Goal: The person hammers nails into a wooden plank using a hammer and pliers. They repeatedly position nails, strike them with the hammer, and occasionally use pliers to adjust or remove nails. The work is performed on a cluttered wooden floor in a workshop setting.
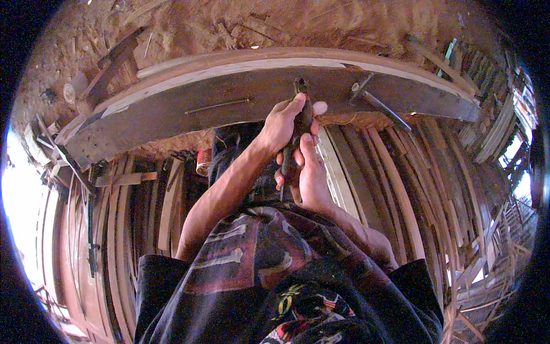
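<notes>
Both my hands meet in front of me around a long dark tool [290, 159] with a notched head at its far end; its exact kind I cannot make out. My left hand [279, 125] grips the upper part, thumb laid along it near the head. Lower down, my right hand [312, 175] is closed round the tool, fingers curled. A thin pale tip shows below the right fingers. The tool's head overlaps the dark wooden beam [160, 117] in view; whether it touches the wood I cannot tell.
On the beam lie a hammer [385, 110] at right, a thin metal rod [217, 106] at left and a small whitish round thing [319, 108]. Long timber planks [389, 183] lie on both sides. A red can [203, 162] stands behind my left forearm. Brown dirt ground [344, 26] stretches beyond.
</notes>
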`<state>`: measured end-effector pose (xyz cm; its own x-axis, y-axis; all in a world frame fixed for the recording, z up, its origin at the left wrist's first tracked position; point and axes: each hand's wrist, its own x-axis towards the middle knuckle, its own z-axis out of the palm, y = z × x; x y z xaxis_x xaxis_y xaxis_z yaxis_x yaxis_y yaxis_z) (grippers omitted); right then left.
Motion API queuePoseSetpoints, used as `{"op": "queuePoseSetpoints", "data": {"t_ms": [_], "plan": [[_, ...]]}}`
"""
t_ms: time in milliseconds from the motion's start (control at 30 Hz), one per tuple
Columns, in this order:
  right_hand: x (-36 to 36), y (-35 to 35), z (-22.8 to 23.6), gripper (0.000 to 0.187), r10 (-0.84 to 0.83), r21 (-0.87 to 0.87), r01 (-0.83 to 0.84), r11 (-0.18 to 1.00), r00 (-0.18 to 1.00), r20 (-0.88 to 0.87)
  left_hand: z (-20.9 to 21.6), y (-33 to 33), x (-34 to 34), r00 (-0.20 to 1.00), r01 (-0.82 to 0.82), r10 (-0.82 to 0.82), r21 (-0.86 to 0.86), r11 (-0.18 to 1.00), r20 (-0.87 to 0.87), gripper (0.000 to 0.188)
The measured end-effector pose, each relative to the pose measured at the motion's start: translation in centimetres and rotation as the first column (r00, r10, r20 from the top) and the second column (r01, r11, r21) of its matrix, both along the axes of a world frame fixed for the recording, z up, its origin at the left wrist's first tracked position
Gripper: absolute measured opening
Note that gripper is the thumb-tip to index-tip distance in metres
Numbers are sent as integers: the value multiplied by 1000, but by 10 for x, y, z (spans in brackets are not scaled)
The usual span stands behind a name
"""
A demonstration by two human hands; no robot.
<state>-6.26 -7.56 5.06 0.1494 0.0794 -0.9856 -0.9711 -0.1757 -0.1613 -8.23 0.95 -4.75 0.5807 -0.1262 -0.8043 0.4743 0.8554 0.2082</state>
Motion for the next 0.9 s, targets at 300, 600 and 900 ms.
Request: {"op": "queuePoseSetpoints", "data": {"t_ms": [300, 600, 900], "plan": [[-28, 27, -5, 44, -34, -59, 41, 997, 993, 117, -8, 21, -7, 998, 56, -48, -176, 983, 46, 50], [-57, 47, -33, 41, -19, 57, 11, 998, 991, 129, -36, 43, -26, 994, -21, 76, -558, 830, 76, 42], [14, 7, 31, 56, -12, 169, 42, 985, 984, -177, -25, -4, -28, 995, -2, 26, -243, 970, 95, 38]]}}
